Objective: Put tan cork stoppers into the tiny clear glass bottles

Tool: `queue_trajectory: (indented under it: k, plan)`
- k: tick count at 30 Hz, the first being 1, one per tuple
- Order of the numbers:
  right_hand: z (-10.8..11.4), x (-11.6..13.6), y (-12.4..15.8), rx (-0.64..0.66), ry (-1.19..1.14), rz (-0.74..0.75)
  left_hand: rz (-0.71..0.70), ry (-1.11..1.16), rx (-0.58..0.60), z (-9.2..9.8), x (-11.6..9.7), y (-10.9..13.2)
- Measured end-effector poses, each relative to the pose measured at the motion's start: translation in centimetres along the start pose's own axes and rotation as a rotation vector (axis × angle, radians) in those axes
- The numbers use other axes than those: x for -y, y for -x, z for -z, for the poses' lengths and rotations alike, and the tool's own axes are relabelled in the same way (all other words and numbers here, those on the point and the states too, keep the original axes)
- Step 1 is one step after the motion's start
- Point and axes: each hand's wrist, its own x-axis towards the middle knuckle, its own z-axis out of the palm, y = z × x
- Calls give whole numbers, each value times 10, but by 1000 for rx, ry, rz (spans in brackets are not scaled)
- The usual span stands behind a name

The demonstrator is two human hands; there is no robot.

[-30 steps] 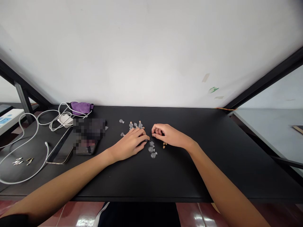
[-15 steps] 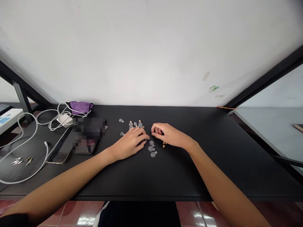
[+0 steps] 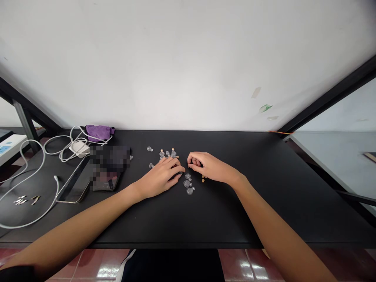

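Note:
Above the black table, my left hand (image 3: 164, 176) is closed, thumb and forefinger pinching a small clear glass bottle (image 3: 181, 172) that is mostly covered by the fingers. Just to its right, my right hand (image 3: 201, 163) is curled with thumb and fingertips together. Whatever sits in that pinch is too small to make out. Several clear mini bottles, such as a round one (image 3: 190, 190) and a flower-shaped one (image 3: 188, 176), lie between the hands. Small corks (image 3: 203, 179) rest beneath my right hand, partly hidden. Beyond my left hand are more bottles, including a corked one (image 3: 173, 152).
On the left lie a phone (image 3: 73, 182), another dark device (image 3: 107, 184), a white cable (image 3: 44, 156) with a charger (image 3: 79, 148), and a purple cloth (image 3: 99, 132). Small metal pieces (image 3: 20, 200) sit near the left edge. A white wall (image 3: 182, 70) stands behind the table.
Both hands keep nearly the same place and pose. The whole view has shifted very slightly.

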Motion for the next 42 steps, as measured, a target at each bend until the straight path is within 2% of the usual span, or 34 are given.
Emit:
queue_trajectory:
  k: [42]
  plan:
    - [1,5,2,5,31,-22,1,-3,3,1,0,1]
